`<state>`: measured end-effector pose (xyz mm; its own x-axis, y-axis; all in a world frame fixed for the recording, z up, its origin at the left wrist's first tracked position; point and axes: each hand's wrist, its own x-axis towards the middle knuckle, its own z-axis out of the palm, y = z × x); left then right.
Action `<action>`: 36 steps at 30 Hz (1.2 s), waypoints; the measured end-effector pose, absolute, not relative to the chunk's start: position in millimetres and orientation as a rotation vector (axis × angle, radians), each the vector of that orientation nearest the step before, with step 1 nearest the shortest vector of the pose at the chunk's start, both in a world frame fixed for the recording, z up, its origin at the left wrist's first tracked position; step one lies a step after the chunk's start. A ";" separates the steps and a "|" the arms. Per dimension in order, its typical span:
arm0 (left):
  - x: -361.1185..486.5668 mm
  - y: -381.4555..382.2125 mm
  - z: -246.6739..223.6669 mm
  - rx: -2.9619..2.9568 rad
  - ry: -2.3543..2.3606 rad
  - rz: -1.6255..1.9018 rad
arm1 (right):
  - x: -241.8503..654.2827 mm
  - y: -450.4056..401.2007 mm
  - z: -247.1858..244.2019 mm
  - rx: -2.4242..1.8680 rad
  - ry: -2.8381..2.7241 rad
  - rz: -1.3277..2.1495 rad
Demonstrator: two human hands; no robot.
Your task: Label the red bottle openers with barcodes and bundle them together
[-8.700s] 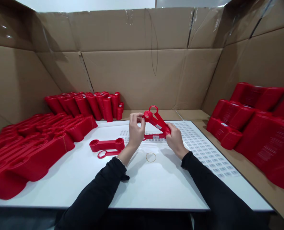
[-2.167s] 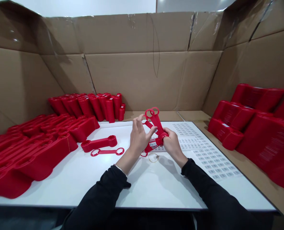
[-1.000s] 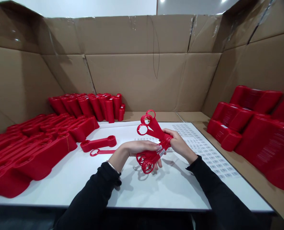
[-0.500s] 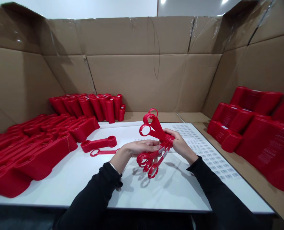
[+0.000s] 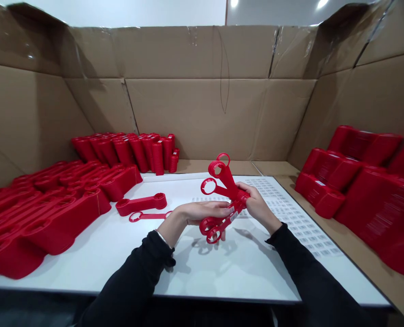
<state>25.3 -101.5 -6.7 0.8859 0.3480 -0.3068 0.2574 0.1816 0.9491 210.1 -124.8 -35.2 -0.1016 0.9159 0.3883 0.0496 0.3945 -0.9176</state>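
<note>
- Head view, centre of frame: my right hand (image 5: 255,203) grips the red strips (image 5: 227,180) at their bunched ends;
- my left hand (image 5: 202,211) curls loosely round the lower ones;
- I should squeeze firmly, so none slips out.

Smooth red plastic in the held pieces (image 5: 236,196), over a white table (image 5: 113,268) with a soft sheen.
The slim piece (image 5: 152,216) and thicker part (image 5: 142,205) left of centre look like the same plastic, as do the satin stacks (image 5: 68,227) along the table's left edge and the faintly glossy ones (image 5: 375,218) beyond its right edge. Printed sheets (image 5: 295,222) near the right edge look smooth, paper or film unclear. Matt, creased cardboard (image 5: 174,113) rises past the back edge, with shiny clear tape (image 5: 192,36) on it; the black sleeves (image 5: 127,279) over the front edge are dull, soft cloth.
</note>
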 end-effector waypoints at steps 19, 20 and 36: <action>38.5 -92.5 -19.0 1.862 0.948 0.416 | 213.8 -114.8 -49.6 -1.136 -1.490 0.712; 38.6 -87.6 -20.9 1.849 0.999 0.575 | 213.2 -114.1 -51.2 -1.161 -1.470 0.707; 34.6 -74.3 -27.0 2.230 1.041 1.793 | 180.6 -127.6 -61.8 -1.037 -1.528 1.265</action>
